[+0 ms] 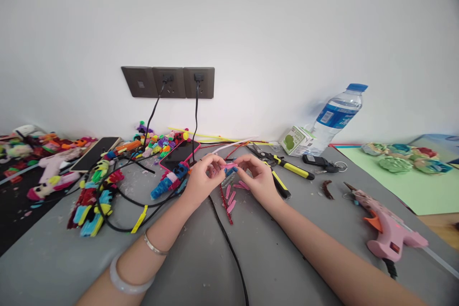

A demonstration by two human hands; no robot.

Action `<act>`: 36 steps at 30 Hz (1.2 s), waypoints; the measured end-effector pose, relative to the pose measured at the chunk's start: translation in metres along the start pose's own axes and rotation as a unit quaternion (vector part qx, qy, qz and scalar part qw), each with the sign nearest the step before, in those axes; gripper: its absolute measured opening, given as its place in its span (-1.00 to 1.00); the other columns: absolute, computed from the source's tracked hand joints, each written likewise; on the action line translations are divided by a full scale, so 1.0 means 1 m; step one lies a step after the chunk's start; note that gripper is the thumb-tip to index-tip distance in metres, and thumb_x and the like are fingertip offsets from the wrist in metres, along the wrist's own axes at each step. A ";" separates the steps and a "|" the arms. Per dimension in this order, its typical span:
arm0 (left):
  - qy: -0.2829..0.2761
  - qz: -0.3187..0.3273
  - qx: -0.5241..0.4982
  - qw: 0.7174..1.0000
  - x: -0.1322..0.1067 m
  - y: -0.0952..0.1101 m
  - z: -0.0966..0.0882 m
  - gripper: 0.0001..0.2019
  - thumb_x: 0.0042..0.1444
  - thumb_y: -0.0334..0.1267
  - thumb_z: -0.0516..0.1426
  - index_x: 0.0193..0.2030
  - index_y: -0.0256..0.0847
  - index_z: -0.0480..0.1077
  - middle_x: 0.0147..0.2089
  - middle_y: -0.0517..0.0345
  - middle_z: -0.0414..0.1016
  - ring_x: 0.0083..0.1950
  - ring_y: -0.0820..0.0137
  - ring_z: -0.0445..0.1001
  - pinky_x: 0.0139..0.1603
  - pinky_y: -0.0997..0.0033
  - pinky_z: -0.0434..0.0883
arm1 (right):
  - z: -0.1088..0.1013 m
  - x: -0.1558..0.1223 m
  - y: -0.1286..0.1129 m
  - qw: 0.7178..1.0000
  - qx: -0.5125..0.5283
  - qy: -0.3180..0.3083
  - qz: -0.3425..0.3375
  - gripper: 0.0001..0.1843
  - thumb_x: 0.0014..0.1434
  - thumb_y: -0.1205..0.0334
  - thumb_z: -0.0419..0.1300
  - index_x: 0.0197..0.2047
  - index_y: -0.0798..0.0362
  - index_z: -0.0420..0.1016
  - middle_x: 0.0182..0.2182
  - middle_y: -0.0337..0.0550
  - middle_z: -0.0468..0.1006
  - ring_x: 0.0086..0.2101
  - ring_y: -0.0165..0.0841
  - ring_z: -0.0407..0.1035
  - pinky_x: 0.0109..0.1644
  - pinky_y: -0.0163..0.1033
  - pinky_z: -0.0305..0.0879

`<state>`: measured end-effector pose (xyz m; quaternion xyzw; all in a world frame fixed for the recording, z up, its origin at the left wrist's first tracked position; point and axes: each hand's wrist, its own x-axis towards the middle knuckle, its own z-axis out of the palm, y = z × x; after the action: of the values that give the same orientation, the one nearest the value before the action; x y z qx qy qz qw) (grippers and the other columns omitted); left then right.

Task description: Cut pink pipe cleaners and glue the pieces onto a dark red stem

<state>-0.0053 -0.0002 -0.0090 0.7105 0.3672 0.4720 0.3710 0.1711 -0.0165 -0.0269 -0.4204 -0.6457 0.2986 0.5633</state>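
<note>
My left hand [206,176] and my right hand [256,177] meet above the middle of the grey table. Between their fingertips is a small pink pipe cleaner piece [229,166], pinched from both sides. Something blue shows at the fingertips too, too small to make out. Several loose pink pieces [231,201] lie on the table just below my hands. A red glittery pipe cleaner [225,205] runs beside them. Past my right hand rest yellow-and-black pliers [287,165], partly hidden by that hand. Left of my left hand lies a blue fuzzy figure [168,182].
A pink glue gun [389,236] lies at the right, its nozzle pointing away. A tilted water bottle [337,117], a small green-white box [297,141] and keys [324,163] stand or lie behind. Black cables [229,241] cross the table. Colourful pipe cleaner figures [95,201] fill the left.
</note>
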 end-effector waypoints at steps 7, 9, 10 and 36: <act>0.003 0.013 0.006 1.000 0.000 0.000 -0.001 -0.89 0.02 -0.42 0.10 -0.29 -0.21 0.41 -0.29 0.17 0.41 -0.34 0.48 0.39 -0.36 0.50 0.33 | 0.000 0.001 0.003 1.000 0.019 -0.002 0.009 -0.90 0.18 0.18 0.24 -0.24 0.00 0.47 -0.34 -0.18 0.49 -0.35 -0.34 0.35 -0.23 -0.21 0.30; 0.003 0.015 0.005 1.000 0.000 0.000 0.000 -0.89 0.02 -0.42 0.10 -0.29 -0.20 0.41 -0.29 0.17 0.41 -0.34 0.47 0.39 -0.36 0.50 0.34 | 0.000 0.001 0.003 1.000 0.022 -0.002 0.013 -0.91 0.17 0.19 0.24 -0.25 0.00 0.48 -0.34 -0.18 0.49 -0.35 -0.33 0.35 -0.23 -0.20 0.30; 0.004 0.014 0.005 1.000 0.000 0.000 0.000 -0.89 0.02 -0.42 0.10 -0.29 -0.20 0.41 -0.29 0.17 0.41 -0.34 0.47 0.39 -0.36 0.50 0.34 | 0.000 0.001 0.002 1.000 0.023 -0.001 0.014 -0.91 0.17 0.18 0.24 -0.26 0.00 0.48 -0.34 -0.18 0.49 -0.35 -0.33 0.35 -0.23 -0.20 0.29; 0.028 0.023 0.040 0.999 0.000 -0.010 -0.002 -0.88 0.03 -0.45 0.14 -0.30 -0.18 0.45 -0.29 0.17 0.47 -0.33 0.45 0.42 -0.37 0.47 0.29 | 0.000 0.002 0.007 0.999 0.038 0.020 0.022 -0.86 0.16 0.12 0.28 -0.27 0.00 0.49 -0.35 -0.17 0.51 -0.35 -0.32 0.36 -0.25 -0.21 0.29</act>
<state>-0.0090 0.0045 -0.0173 0.7195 0.3798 0.4847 0.3211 0.1730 -0.0117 -0.0322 -0.4190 -0.6130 0.3268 0.5847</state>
